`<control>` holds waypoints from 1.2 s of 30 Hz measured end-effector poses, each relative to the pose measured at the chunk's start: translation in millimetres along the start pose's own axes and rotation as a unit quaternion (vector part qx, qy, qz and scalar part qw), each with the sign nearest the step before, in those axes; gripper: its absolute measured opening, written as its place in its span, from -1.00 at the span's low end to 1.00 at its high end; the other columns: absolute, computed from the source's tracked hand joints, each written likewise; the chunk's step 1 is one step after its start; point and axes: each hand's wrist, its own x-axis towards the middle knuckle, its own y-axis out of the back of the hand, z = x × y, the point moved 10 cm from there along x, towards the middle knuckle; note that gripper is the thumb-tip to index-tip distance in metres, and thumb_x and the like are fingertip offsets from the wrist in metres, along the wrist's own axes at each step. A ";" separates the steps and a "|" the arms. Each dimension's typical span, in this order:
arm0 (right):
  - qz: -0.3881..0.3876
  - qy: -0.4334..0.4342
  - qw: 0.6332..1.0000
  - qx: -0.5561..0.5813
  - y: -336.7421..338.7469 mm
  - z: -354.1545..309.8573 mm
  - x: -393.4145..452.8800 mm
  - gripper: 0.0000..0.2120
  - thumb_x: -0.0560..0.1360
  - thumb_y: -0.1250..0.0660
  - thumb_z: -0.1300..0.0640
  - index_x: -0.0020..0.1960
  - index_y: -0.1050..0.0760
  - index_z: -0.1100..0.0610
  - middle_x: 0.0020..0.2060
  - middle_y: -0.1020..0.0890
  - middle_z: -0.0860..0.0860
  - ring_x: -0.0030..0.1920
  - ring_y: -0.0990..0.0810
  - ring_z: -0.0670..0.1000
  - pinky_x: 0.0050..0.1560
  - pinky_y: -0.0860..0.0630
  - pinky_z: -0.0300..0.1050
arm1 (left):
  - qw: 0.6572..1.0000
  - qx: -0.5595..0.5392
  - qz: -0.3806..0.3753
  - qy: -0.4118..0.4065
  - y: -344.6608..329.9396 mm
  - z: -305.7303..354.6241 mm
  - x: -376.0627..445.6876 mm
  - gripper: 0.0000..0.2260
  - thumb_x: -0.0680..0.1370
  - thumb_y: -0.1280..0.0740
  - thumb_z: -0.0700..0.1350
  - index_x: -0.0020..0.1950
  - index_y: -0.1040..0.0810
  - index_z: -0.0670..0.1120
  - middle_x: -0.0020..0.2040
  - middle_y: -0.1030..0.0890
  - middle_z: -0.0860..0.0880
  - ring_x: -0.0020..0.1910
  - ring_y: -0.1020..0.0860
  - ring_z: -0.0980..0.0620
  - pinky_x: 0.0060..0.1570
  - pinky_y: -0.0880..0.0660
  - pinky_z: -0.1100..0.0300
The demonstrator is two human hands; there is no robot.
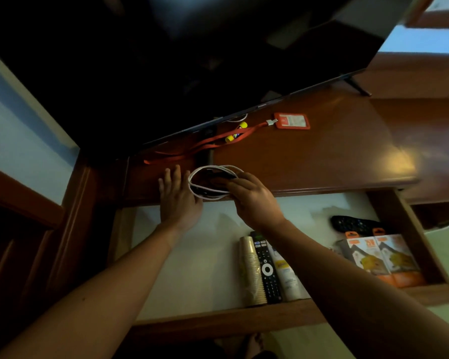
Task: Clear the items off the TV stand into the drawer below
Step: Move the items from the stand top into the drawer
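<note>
Two hands, right grip [246,195] pinching coiled cable [211,181], left grip [178,198] flat, fingers straight

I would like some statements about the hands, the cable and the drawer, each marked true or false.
1. The right hand holds the coiled white cable. True.
2. The drawer is closed. False: it is pulled open and things lie in it.
3. The left hand grips the orange lanyard. False: the left hand lies flat on the TV stand beside the cable, apart from the lanyard.
4. A black remote lies in the drawer beside a stack of paper cups. True.
5. The yellow glue stick is already in the drawer. False: it lies on the stand, near the TV.
</note>
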 end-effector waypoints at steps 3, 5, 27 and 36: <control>0.009 -0.014 1.000 -0.005 12.6 16.9 -21.6 -0.73 0.41 -0.47 0.36 0.11 -0.64 0.26 0.02 -0.68 0.14 0.14 -0.59 0.25 0.01 -0.63 0.11 | 1.000 0.010 -0.023 0.007 -13.3 22.5 2.3 -0.30 0.57 -0.29 0.02 0.61 -0.11 -0.21 0.63 0.00 -0.24 0.61 0.10 -0.24 0.56 0.19 -0.16; 0.020 -0.028 0.999 -0.009 22.9 28.4 -37.6 -0.75 0.43 -0.46 0.34 0.11 -0.64 0.26 0.02 -0.69 0.13 0.14 -0.59 0.24 0.02 -0.63 0.11 | 1.000 0.010 -0.014 0.021 -15.0 35.3 1.6 -0.24 0.54 -0.32 0.00 0.61 -0.05 -0.23 0.63 0.08 -0.24 0.61 0.14 -0.23 0.55 0.22 -0.12; 0.013 -0.205 0.978 -0.028 16.7 161.1 -173.2 -0.93 0.46 -0.47 0.27 -0.06 -0.63 0.24 -0.09 -0.68 0.12 0.03 -0.60 0.22 -0.10 -0.61 0.14 | 0.982 0.097 -0.074 -0.142 -78.7 181.3 40.9 -0.42 0.64 0.08 0.17 0.63 -0.09 -0.04 0.64 -0.05 -0.16 0.60 -0.01 -0.21 0.55 0.05 -0.17; -0.115 -0.222 0.966 -0.065 -20.6 212.5 -189.1 -0.92 0.45 -0.47 0.26 -0.06 -0.65 0.21 -0.11 -0.68 0.12 0.04 -0.55 0.21 -0.10 -0.57 0.11 | 0.984 0.098 -0.032 -0.145 -76.5 183.2 41.7 -0.44 0.64 0.05 0.14 0.60 -0.18 -0.05 0.61 -0.16 -0.18 0.58 -0.12 -0.24 0.52 -0.07 -0.21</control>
